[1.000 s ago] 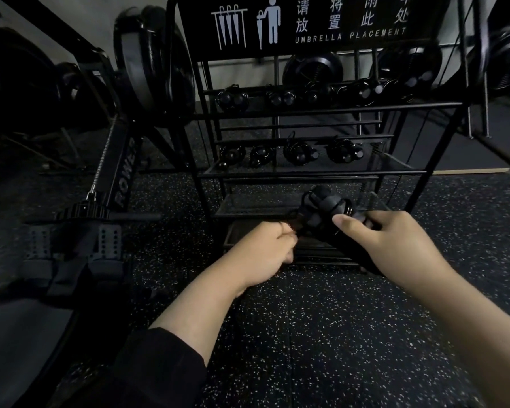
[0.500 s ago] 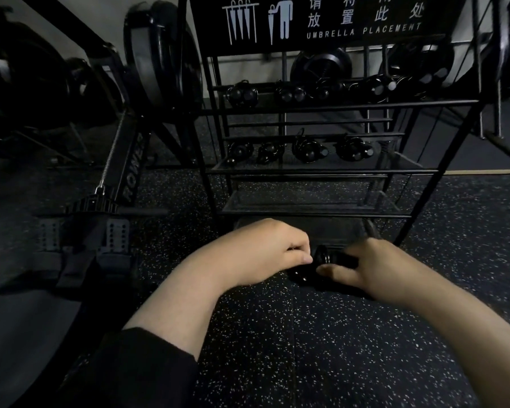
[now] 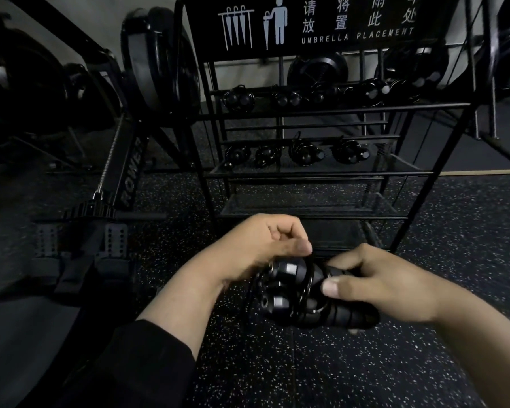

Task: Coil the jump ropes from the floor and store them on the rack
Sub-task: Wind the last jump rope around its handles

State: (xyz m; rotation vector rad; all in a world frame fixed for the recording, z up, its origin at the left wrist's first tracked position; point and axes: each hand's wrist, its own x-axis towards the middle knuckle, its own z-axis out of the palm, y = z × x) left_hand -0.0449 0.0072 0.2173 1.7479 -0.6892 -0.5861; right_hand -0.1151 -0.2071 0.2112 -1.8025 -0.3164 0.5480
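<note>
A black jump rope, its two handles side by side with thin cord looped around them, sits between my hands above the speckled floor. My right hand grips the handles, thumb pressed on top. My left hand is curled above the bundle's left end and pinches the cord with thumb and fingers. Straight ahead stands the black wire rack. Several coiled ropes lie on its middle shelf and upper shelf. The lower shelf just beyond my hands holds nothing I can make out.
A rowing machine with footplates stands to the left of the rack. More dark gym machines fill the back left and right. A sign reading "UMBRELLA PLACEMENT" tops the rack. Black speckled rubber floor spreads below my hands.
Both hands dropped from in front of the rack's lower shelves toward the floor, then drew nearer to me. The bundle turned so its handle ends face me, and my left hand shifted on top.
</note>
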